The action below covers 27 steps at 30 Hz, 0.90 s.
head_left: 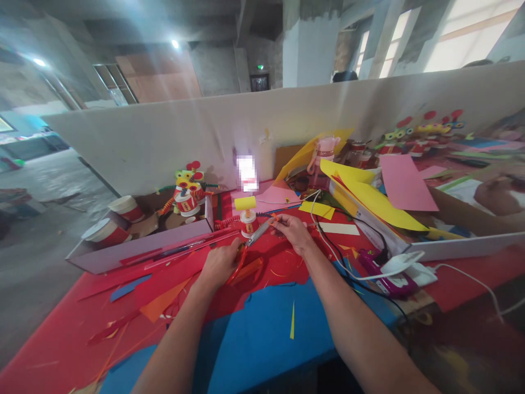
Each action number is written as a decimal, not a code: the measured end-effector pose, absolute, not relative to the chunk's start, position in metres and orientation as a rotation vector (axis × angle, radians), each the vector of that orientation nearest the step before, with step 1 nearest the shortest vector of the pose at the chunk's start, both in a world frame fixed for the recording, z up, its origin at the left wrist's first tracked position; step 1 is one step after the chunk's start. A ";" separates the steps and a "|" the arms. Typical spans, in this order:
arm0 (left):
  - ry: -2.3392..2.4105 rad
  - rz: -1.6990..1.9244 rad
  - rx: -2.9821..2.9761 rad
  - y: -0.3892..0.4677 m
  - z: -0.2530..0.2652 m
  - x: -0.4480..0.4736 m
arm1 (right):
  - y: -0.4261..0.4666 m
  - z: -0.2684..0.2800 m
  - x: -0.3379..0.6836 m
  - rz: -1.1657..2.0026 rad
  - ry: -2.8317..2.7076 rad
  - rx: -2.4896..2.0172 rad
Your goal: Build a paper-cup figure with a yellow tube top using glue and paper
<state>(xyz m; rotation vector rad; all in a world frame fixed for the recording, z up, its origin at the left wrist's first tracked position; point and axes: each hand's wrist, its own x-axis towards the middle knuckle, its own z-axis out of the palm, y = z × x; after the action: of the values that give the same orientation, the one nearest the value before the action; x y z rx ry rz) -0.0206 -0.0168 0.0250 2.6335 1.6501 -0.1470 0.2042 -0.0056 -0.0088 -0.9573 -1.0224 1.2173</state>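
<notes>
My left hand [222, 260] is closed around the handles of a pair of scissors [258, 232], whose blades point up and to the right. Pinched in the fingers of my right hand [292, 230] is a small piece of orange paper [274, 217], right by the blade tips. Just behind the scissors stands a small white and red paper cup [248, 223] with a yellow paper roll [245, 204] on top and a coiled red paper arm [228, 221] at its side. An orange paper strip [248, 270] lies beside my left hand.
A shallow box [141, 249] at left holds cups and a finished cup figure [187, 200]. Another box [463, 247] at right has yellow and pink sheets. A purple power strip [388, 276] with cables lies near my right forearm. A lit screen [246, 172] stands against the partition [164, 128].
</notes>
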 end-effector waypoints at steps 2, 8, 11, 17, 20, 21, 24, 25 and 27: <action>1.647 -0.149 2.633 -0.017 0.026 -0.020 | -0.006 -0.008 0.204 1.217 -1.028 -0.965; 1.637 -0.149 2.631 -0.019 0.028 -0.020 | -0.006 -0.007 0.205 1.216 -1.022 -0.976; 1.639 -0.159 2.623 -0.019 0.028 -0.020 | -0.007 -0.006 0.205 1.225 -1.020 -0.973; 1.637 -0.163 2.618 -0.019 0.030 -0.021 | -0.008 -0.006 0.206 1.208 -1.025 -0.969; 1.622 -0.138 2.612 -0.018 0.029 -0.021 | -0.008 -0.007 0.207 1.198 -1.024 -0.970; 1.620 -0.132 2.611 -0.018 0.029 -0.022 | -0.008 -0.007 0.207 1.197 -1.026 -0.968; 1.612 -0.132 2.622 -0.018 0.028 -0.023 | -0.007 -0.007 0.208 1.192 -1.047 -0.969; 1.611 -0.134 2.627 -0.017 0.028 -0.023 | -0.007 -0.007 0.209 1.188 -1.054 -0.972; 1.607 -0.136 2.628 -0.017 0.027 -0.023 | -0.007 -0.007 0.209 1.181 -1.061 -0.984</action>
<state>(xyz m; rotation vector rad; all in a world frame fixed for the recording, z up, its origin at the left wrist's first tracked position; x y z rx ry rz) -0.0234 -0.0171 0.0274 2.6279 1.6073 -0.1357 0.2092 -0.0070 -0.0075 -0.9839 -1.0606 1.1808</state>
